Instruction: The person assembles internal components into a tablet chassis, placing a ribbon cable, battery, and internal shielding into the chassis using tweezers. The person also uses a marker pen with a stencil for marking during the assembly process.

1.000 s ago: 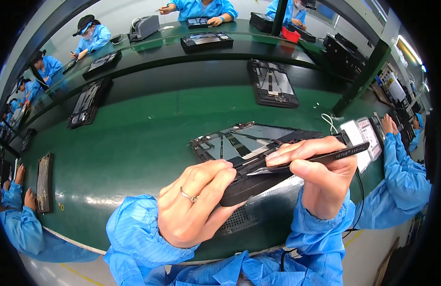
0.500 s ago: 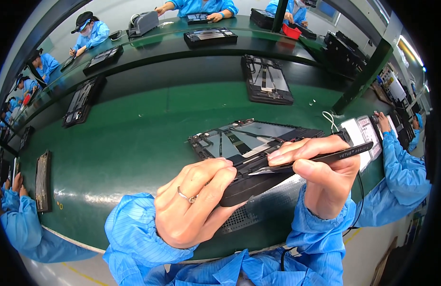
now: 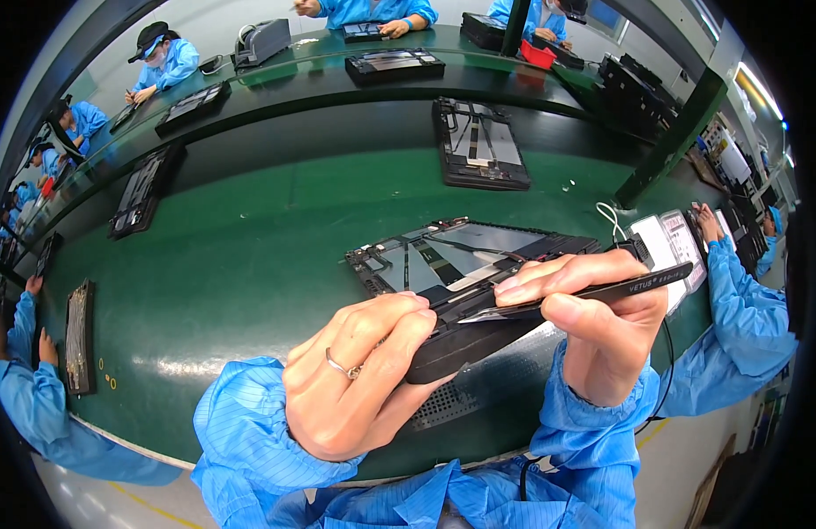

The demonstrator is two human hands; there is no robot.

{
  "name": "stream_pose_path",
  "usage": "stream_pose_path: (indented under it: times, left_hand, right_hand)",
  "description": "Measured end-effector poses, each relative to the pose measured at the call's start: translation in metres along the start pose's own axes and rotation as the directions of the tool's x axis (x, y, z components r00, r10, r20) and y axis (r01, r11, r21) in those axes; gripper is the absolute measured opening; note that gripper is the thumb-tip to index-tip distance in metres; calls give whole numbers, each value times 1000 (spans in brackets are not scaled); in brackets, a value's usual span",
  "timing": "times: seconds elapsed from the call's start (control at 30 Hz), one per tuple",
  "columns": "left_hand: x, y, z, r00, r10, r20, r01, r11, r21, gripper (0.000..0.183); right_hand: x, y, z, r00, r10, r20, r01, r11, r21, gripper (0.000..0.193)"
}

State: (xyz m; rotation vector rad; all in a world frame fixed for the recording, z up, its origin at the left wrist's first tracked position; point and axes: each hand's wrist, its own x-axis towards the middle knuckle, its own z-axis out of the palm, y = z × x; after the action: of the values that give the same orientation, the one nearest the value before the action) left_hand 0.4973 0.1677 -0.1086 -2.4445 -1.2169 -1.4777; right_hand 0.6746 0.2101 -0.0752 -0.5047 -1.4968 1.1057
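An opened tablet [image 3: 426, 257], its ribbon cables and grey inner plate showing, is held tilted in front of me with a thick black frame [image 3: 468, 350] under its near edge. My left hand [image 3: 351, 379], wearing a ring, is closed round that near edge, fingertips on top. Black pointed tweezers [image 3: 633, 284] are pinched in my right hand [image 3: 606, 322]. Their tips point left and lie along the tablet's near edge; whether they grip anything there I cannot make out. Some of my right fingers rest on the tablet's near right part.
Further tablets in black frames lie on the green bench, one at the back [image 3: 483, 145] and one at the left [image 3: 145, 189]. A perforated metal plate [image 3: 448, 404] is below my hands. White cards [image 3: 664, 251] lie right. Co-workers sit on both sides and opposite.
The tablets at the back and left of the bench have slid slightly left. The left co-worker's hand has reached farther away. My hands and the tweezers have barely moved.
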Motion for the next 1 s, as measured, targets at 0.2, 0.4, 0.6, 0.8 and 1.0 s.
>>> stream_pose_path:
  times: [0.2, 0.4, 0.6, 0.8, 1.0]
  left_hand:
    - [9, 5, 18, 1000, 1, 9, -1, 1000, 6, 43]
    - [14, 16, 31, 999, 16, -28, -15, 1000, 9, 40]
    - [22, 20, 49, 993, 119, 7, -119, 987, 106, 33]
    - [31, 20, 66, 964, 265, 28, -266, 951, 156, 33]
    - [58, 44, 110, 940, 298, -167, -285, 953, 99, 30]
  right_hand:
    - [2, 1, -20, 1000, -11, 1, 11, 1000, -12, 9]
    - [-1, -3, -37, 999, -49, 24, 50, 999, -8, 9]
    - [-3, -3, -51, 999, -54, 1, 54, 995, -83, 13]
    - [-12, -5, -79, 859, -438, 265, 506, 644, -574, 23]
    - [-2, 24, -93, 853, -522, -6, 418, 689, -592, 18]
